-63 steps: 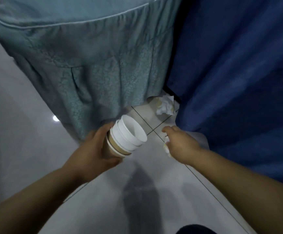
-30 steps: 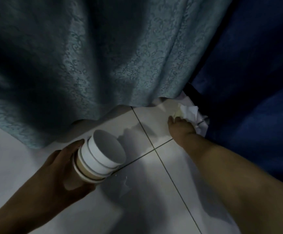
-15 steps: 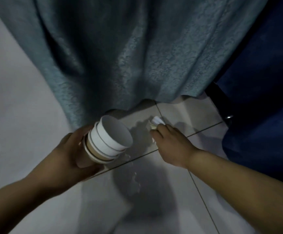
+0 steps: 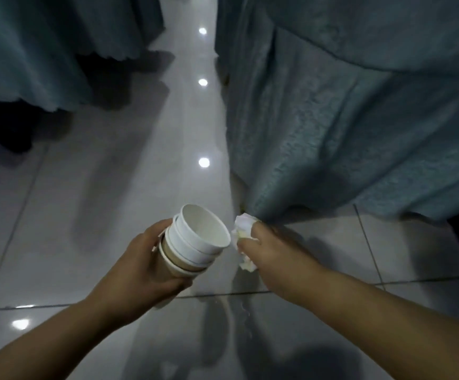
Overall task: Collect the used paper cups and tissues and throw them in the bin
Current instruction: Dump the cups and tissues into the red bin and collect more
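Glossy tiled floor aisle open from near left to far centre. Draped teal tablecloth walls off the right, hanging to the floor, hem just beside right hand. Second teal cloth blocks far left.

You see two hands, left hand and right hand; one stack of paper cups, four rims countable; one tissue wad; two teal cloths, upper left and upper right.

Glossy grey tiled floor, light spots reflected
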The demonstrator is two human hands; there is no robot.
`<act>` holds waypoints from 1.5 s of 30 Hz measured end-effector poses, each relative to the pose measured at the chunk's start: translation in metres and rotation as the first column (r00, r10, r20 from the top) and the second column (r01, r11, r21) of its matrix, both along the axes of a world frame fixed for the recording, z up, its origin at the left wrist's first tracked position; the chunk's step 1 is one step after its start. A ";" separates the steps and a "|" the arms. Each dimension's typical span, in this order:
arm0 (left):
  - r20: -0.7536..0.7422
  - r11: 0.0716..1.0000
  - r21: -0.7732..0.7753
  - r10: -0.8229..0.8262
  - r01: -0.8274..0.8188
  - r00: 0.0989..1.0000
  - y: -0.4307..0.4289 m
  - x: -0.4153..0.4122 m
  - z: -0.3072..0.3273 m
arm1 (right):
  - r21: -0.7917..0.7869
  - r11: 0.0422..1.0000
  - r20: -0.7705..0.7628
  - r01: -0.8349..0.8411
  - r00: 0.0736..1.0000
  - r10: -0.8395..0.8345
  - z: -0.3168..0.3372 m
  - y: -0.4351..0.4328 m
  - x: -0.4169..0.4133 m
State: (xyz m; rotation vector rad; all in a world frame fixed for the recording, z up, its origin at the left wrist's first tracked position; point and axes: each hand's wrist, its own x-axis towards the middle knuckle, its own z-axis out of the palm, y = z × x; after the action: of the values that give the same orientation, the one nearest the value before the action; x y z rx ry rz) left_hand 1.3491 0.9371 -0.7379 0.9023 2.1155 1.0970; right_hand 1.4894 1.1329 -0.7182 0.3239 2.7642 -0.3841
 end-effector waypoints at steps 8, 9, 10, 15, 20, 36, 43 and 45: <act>-0.006 0.971 0.043 0.236 -0.236 0.972 -0.053 -0.038 0.051 | 0.030 0.990 -0.247 -0.139 0.958 0.142 0.037 -0.015 -0.079; -0.014 0.965 0.038 0.259 -0.259 0.966 -0.061 -0.041 0.060 | 0.006 0.990 -0.243 -0.140 0.960 0.138 0.044 -0.019 -0.086; -0.019 0.959 0.032 0.282 -0.281 0.959 -0.068 -0.043 0.070 | 0.006 0.992 -0.220 -0.128 0.967 0.127 0.053 -0.022 -0.096; -0.075 0.898 0.016 0.440 -0.440 0.895 -0.108 -0.033 0.102 | -0.042 0.990 -0.234 -0.137 0.964 0.124 0.071 -0.031 -0.122; -0.100 0.783 0.036 0.621 -0.620 0.778 -0.140 0.017 0.110 | 0.006 0.954 -0.297 -0.301 0.910 0.289 0.088 -0.053 -0.136; -0.265 0.499 -0.013 0.834 -0.867 0.484 -0.231 0.179 0.193 | -0.140 0.855 -0.290 -0.500 0.846 0.447 0.152 -0.145 -0.064; -0.255 0.472 0.062 0.859 -0.879 0.443 -0.295 0.205 0.169 | -0.213 0.849 -0.390 -0.484 0.839 0.380 0.153 -0.215 -0.032; -0.236 0.445 0.101 0.880 -0.890 0.413 -0.318 0.215 0.144 | -0.242 0.841 -0.410 -0.484 0.837 0.363 0.137 -0.244 -0.025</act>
State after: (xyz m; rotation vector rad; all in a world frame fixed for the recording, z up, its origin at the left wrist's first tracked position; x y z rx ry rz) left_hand 1.5646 0.6192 -0.5938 -0.2833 2.9228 1.4463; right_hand 1.4646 0.8886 -0.5817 -0.5000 2.9117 -0.8478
